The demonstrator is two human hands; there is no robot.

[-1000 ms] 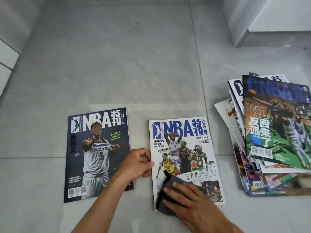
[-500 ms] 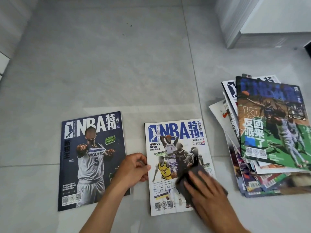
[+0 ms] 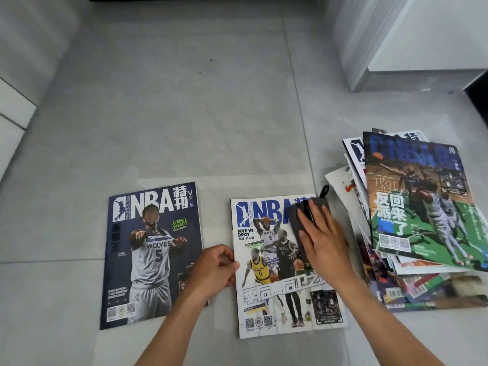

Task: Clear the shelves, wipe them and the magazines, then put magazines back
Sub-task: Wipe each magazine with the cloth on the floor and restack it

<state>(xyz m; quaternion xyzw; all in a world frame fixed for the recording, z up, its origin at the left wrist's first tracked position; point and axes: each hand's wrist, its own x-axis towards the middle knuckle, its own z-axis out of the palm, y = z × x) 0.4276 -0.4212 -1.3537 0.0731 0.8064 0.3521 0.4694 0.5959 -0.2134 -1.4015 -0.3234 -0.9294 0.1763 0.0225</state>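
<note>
Two hands work nearest the camera. The left hand [image 3: 215,268], fingers curled, pinches the left edge of the white magazine [image 3: 269,294] to pin it to the floor [image 3: 184,122]. The right hand [image 3: 320,237] lies flat, fingers straight, pressing a dark cloth [image 3: 295,215] onto that cover's upper right corner, over the title.

As a judgement, the magazine is light, thin and floppy, with a glossy cover that would slide on the tile under a wiping stroke, so holding it by the spine edge makes sense. Lifting it calls for a grip along that edge or a flat hand beneath, since a corner would bend. The cloth looks soft and limp, with a loop at its far end.

Just left lies one dark magazine [image 3: 153,254], flat and apart from the white one. To the right sits one loose stack [image 3: 412,207], a green cover on top; its count cannot be told. Farther off stands a white cabinet [image 3: 422,48].
</note>
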